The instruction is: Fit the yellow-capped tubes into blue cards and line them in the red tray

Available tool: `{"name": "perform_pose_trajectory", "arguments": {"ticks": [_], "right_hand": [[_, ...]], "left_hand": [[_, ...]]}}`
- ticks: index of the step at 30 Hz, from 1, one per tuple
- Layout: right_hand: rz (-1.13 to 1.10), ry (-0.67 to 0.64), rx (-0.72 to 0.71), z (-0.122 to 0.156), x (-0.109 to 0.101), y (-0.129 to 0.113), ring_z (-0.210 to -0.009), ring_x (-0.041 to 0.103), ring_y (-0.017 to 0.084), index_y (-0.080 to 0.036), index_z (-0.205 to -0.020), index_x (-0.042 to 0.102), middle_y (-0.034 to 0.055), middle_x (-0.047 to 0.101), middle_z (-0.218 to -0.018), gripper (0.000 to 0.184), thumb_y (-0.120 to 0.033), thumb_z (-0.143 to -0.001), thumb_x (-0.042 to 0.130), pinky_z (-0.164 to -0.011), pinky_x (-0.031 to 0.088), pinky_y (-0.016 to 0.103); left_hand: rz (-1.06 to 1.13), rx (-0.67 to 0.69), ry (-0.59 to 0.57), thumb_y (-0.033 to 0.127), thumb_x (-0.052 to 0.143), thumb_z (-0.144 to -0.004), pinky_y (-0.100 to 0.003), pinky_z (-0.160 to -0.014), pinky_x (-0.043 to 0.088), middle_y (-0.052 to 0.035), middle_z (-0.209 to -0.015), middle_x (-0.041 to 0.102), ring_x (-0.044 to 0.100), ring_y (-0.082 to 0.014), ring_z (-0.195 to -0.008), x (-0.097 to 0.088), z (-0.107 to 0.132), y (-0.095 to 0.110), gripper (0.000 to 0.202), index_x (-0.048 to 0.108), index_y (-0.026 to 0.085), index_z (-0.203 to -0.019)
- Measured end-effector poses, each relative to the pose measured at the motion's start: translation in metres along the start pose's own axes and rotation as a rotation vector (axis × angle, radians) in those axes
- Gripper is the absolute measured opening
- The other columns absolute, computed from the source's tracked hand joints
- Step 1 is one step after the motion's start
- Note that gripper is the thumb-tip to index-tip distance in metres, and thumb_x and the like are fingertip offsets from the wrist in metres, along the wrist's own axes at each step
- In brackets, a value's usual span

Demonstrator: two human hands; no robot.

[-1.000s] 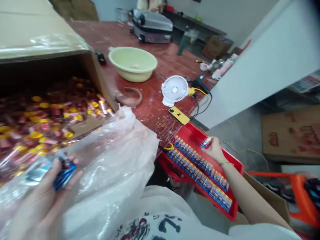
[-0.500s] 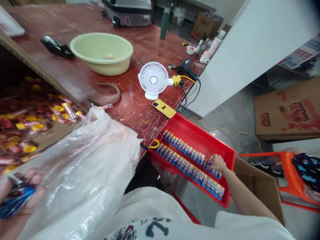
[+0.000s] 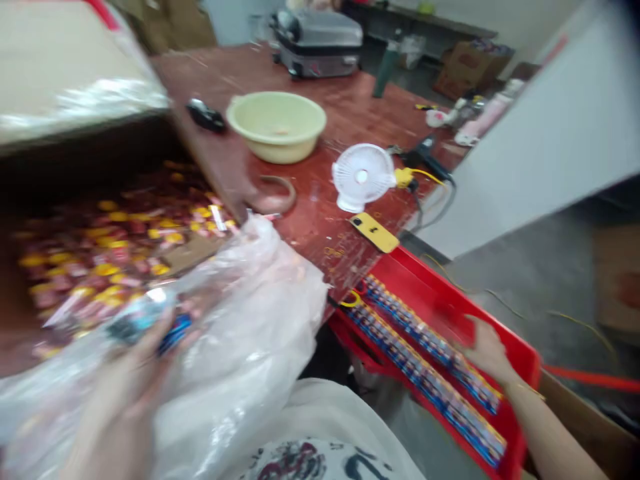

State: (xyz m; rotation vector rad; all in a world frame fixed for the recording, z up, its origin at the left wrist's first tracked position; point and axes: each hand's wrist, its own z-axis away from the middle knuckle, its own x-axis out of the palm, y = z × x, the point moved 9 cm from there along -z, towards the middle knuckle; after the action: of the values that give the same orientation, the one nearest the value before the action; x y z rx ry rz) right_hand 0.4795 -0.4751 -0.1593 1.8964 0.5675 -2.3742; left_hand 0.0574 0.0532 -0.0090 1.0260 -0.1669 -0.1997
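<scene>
My left hand [image 3: 143, 373] is closed on a bunch of shiny blue and clear wrappers [image 3: 175, 332], above the clear plastic sheet [image 3: 240, 313] at the edge of the carton [image 3: 200, 150]. Pink pieces with yellow caps [image 3: 107, 270] lie heaped inside that carton. Over the red tray [image 3: 525, 373] is my right hand [image 3: 487, 350], beside the two rows of small blue-and-yellow packs [image 3: 425, 373]. Its fingers are smeared by motion, and whether they grip a pack cannot be made out.
On the red-brown table stand a pale yellow basin [image 3: 277, 127], a white fan [image 3: 363, 177] and a yellow phone [image 3: 375, 233]. A tape roll [image 3: 287, 193] lies near the carton. A grey suitcase [image 3: 320, 47] is at the back. Cables hang over the table's right edge.
The view has swung left, so more of the carton shows. My left hand has moved up and inward with the wrappers, toward the carton. My right hand remains over the tray.
</scene>
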Motion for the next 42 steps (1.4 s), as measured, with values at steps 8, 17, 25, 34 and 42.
{"name": "perform_pose_trajectory", "arguments": {"ticks": [8, 17, 25, 34, 42], "right_hand": [[-0.590, 0.153, -1.096, 0.048, -0.054, -0.425, -0.106, 0.058, 0.027, -0.025, -0.105, 0.057, 0.0094, 0.061, -0.111, 0.023, -0.029, -0.083, 0.060, -0.094, 0.046, 0.048], [-0.525, -0.264, -1.355, 0.122, 0.054, -0.750, -0.102, 0.059, 0.020, -0.014, -0.104, 0.061, 0.0066, 0.062, -0.110, 0.019, -0.028, -0.091, 0.057, -0.091, 0.048, 0.042], [-0.599, -0.481, -1.296, 0.116, 0.041, -0.731, -0.100, 0.060, 0.023, -0.017, -0.096, 0.063, 0.0095, 0.063, -0.100, 0.023, -0.038, -0.086, 0.059, -0.085, 0.051, 0.041], [-1.006, -0.653, -1.363, 0.158, -0.084, -0.656, -0.084, 0.061, 0.016, -0.024, -0.088, 0.052, 0.0034, 0.061, -0.094, 0.021, -0.031, -0.081, 0.070, -0.072, 0.053, 0.031], [-0.816, -0.689, -1.536, 0.188, -0.082, -0.669, -0.080, 0.058, 0.016, -0.021, -0.085, 0.057, 0.0045, 0.062, -0.088, 0.009, -0.027, -0.085, 0.065, -0.068, 0.049, 0.031]], "left_hand": [[0.104, 0.118, -0.064, 0.041, 0.082, -0.066, -0.027, -0.060, 0.058, -0.0125, -0.090, 0.075, 0.072, -0.0242, -0.080, -0.025, 0.009, 0.006, 0.043, 0.070, 0.012, -0.096], [0.196, 0.148, -0.052, 0.047, 0.076, -0.070, -0.030, -0.062, 0.057, -0.0147, -0.095, 0.074, 0.071, -0.0267, -0.086, -0.057, 0.024, 0.009, 0.043, 0.071, 0.013, -0.094], [0.194, 0.118, -0.103, 0.044, 0.077, -0.069, -0.027, -0.056, 0.055, -0.0126, -0.086, 0.075, 0.070, -0.0236, -0.080, -0.059, 0.019, 0.006, 0.035, 0.073, 0.014, -0.087], [0.161, 0.185, -0.198, 0.034, 0.083, -0.063, -0.026, -0.056, 0.052, -0.0042, -0.064, 0.067, 0.063, -0.0173, -0.061, -0.039, 0.010, 0.008, 0.023, 0.071, 0.017, -0.072], [0.104, 0.203, -0.192, 0.038, 0.083, -0.062, -0.026, -0.056, 0.051, -0.0044, -0.062, 0.067, 0.061, -0.0152, -0.057, -0.040, 0.009, 0.004, 0.028, 0.069, 0.014, -0.067]]}}
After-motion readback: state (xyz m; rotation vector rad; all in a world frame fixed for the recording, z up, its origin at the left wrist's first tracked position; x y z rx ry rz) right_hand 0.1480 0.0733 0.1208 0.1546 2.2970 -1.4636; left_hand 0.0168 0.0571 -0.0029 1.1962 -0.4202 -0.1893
